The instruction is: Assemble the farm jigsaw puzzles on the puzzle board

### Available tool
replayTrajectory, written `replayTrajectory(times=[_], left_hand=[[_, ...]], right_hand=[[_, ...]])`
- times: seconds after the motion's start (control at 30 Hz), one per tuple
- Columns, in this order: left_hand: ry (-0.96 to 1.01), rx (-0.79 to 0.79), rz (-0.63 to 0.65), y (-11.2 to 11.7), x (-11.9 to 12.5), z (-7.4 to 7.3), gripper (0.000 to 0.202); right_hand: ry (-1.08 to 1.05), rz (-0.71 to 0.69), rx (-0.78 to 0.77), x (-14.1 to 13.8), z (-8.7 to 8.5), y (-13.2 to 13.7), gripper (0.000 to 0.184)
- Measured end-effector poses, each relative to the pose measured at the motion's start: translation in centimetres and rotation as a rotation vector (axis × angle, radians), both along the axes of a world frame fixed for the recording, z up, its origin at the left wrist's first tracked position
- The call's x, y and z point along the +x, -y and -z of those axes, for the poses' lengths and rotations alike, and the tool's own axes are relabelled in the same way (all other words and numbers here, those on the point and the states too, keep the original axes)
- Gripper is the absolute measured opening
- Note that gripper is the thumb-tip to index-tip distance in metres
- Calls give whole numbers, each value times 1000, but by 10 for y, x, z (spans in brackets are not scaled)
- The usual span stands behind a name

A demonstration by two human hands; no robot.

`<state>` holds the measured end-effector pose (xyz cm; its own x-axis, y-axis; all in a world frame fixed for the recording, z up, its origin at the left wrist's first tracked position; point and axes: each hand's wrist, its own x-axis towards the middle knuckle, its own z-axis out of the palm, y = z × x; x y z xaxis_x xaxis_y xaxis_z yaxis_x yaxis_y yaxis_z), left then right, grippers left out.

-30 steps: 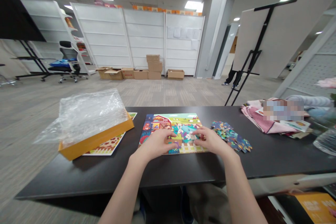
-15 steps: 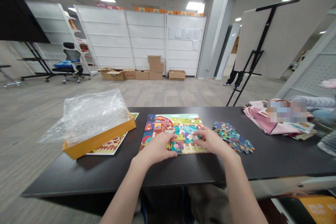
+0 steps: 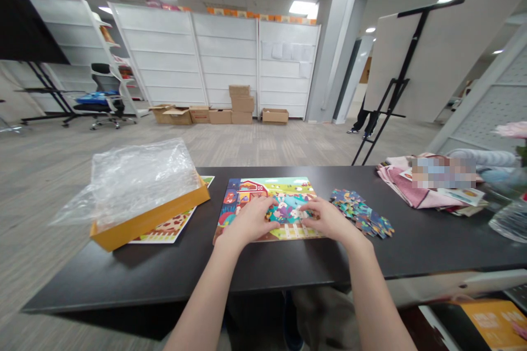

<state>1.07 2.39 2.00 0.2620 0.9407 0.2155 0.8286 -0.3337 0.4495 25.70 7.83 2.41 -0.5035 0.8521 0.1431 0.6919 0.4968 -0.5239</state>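
Note:
A colourful farm jigsaw puzzle (image 3: 263,189) lies on the black table (image 3: 123,274) in front of me. My left hand (image 3: 247,222) rests on its lower left part, fingers bent and pressing down on the pieces. My right hand (image 3: 325,218) lies on its lower right part, fingertips pinched on a puzzle piece near the middle. A heap of loose puzzle pieces (image 3: 362,215) sits just right of my right hand.
A yellow box lid (image 3: 152,219) holding crumpled clear plastic (image 3: 135,178) stands at the left, on top of a printed sheet (image 3: 164,228). Pink cloth and papers (image 3: 415,189) lie at the right. Far behind, an easel (image 3: 395,88) and a person's legs (image 3: 364,120).
My left hand has slid a little up and right on the puzzle. My right hand has stayed near the middle, its fingers working on a piece.

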Motion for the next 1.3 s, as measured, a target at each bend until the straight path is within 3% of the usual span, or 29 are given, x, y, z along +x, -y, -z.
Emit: replayTrajectory(times=[0.37, 0.57, 1.3], left_hand=[[-58, 19, 32, -1, 8, -5, 38], [-99, 86, 35, -4, 16, 4, 39], [-146, 78, 43, -5, 16, 3, 37]], right_hand=[[0, -11, 20, 3, 8, -3, 30], [4, -25, 28, 1, 5, -1, 29], [44, -12, 45, 3, 6, -2, 30]])
